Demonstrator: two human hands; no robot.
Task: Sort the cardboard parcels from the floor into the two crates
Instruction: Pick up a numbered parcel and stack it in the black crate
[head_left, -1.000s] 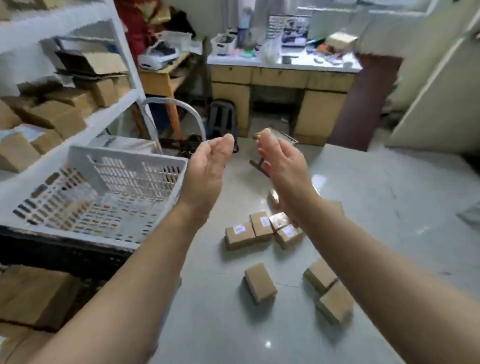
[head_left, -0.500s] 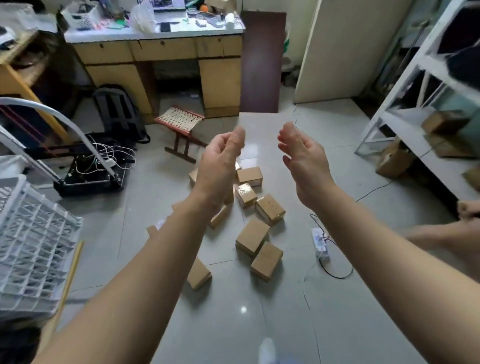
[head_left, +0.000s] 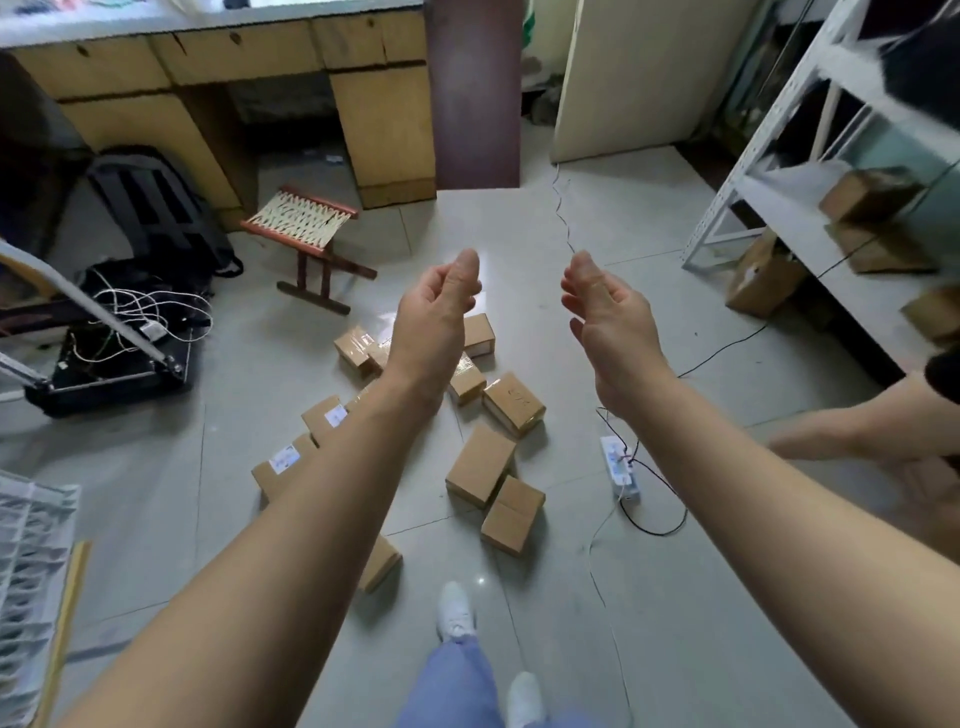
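Several small cardboard parcels (head_left: 480, 462) lie scattered on the grey tiled floor, some with white labels (head_left: 284, 458). My left hand (head_left: 434, 317) and my right hand (head_left: 608, 322) are held out in the air above them, palms facing each other, fingers loosely relaxed, holding nothing. Part of a white slatted crate (head_left: 31, 566) shows at the lower left edge. My left forearm hides some of the parcels.
A small woven stool (head_left: 304, 228), a black backpack (head_left: 156, 208) and a black trolley base with white cables (head_left: 119, 353) stand to the left. A power strip with cords (head_left: 621, 467) lies right of the parcels. White shelving (head_left: 831, 208) and another person's arm (head_left: 857, 426) are at right.
My view has swung from the white crate on the left toward the floor and dipped lower, so the parcels lie nearer. Both hands stay raised and empty.
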